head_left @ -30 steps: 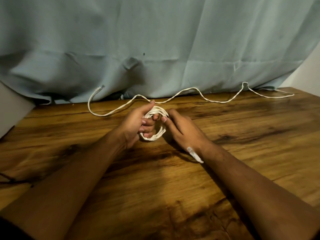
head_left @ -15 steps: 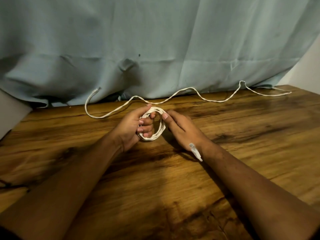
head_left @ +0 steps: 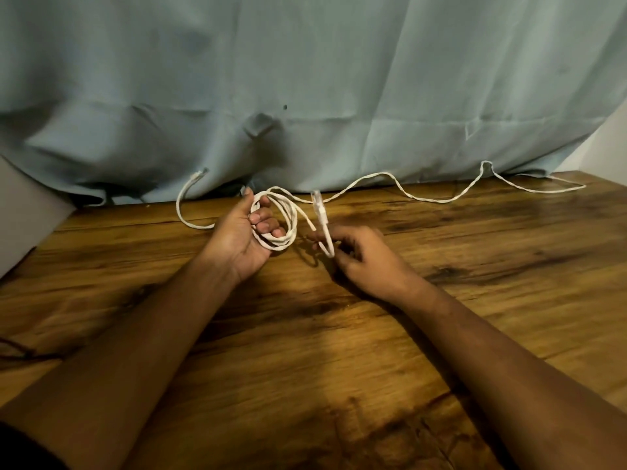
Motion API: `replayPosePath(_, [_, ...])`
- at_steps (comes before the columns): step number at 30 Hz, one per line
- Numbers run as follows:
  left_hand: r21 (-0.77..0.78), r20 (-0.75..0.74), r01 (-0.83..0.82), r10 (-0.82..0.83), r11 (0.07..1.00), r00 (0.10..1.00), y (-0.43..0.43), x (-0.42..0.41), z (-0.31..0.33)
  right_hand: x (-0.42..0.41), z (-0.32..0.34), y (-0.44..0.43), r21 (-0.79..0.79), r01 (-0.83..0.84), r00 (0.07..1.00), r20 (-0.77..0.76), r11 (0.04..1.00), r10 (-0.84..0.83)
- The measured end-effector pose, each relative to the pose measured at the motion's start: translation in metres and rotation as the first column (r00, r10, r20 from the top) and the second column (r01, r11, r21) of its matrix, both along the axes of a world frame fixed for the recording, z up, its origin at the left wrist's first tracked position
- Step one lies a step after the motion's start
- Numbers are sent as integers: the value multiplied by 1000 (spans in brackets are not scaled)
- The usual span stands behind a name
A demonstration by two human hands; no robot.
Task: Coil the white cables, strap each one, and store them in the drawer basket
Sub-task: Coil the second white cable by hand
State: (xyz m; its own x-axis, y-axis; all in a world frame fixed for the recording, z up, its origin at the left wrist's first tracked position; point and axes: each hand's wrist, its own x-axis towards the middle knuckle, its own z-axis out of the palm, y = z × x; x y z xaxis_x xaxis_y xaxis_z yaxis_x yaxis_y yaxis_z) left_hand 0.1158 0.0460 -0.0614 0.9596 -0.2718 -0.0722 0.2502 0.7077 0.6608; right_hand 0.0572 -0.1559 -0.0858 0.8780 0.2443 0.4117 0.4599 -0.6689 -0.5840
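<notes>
While one loose cable (head_left: 424, 198) lies far back on the wood surface (head_left: 339, 368) by the blue curtain (head_left: 305, 79), left hand (head_left: 237, 239) grips a second cable's coil (head_left: 288, 228), right hand (head_left: 366, 262) pinches its tail (head_left: 324, 228).

Dim, warm light from above; soft shadows pool on surface (head_left: 475, 252); mild blur overall; wide-angle bending at edges.

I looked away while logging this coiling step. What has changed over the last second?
The right hand has moved right, off the coil, pinching the cable end and drawing it out; its plug, earlier lying by the wrist, now points up. The left hand still grips the coil. The loose cable at the back of the table stayed put.
</notes>
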Motion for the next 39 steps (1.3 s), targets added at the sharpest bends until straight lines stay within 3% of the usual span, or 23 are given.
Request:
replayPosePath(2, [-3,3,8,-8,1000,1000,-1,-1,0,-4,5,5,-139,-8,995,95,990,22])
replayPosePath(6, [41,14,18,-19,999,1000,-1,4,-5,-9,5,16,-244,-12,973,220,970,67])
replayPosePath(13, [83,25,-44,42,996,999,-13,-3,-7,-12,4,25,-38,-51,943,327,998,60])
replayPosePath(20, [91,15,-111,110,990,994,-24,-13,-5,-12,-4,30,-62,-48,934,351,997,67])
replayPosePath(26, [63,15,-33,32,997,999,-24,-21,-4,-8,-5,29,9,-15,956,292,1000,11])
replayPosePath(34, [49,24,-66,64,997,998,-27,-25,-3,-9,-4,27,-1,0,947,320,1000,0])
replayPosePath(39, [128,102,-14,1,992,995,-29,-25,-5,-6,-8,29,76,-5,947,319,997,-19])
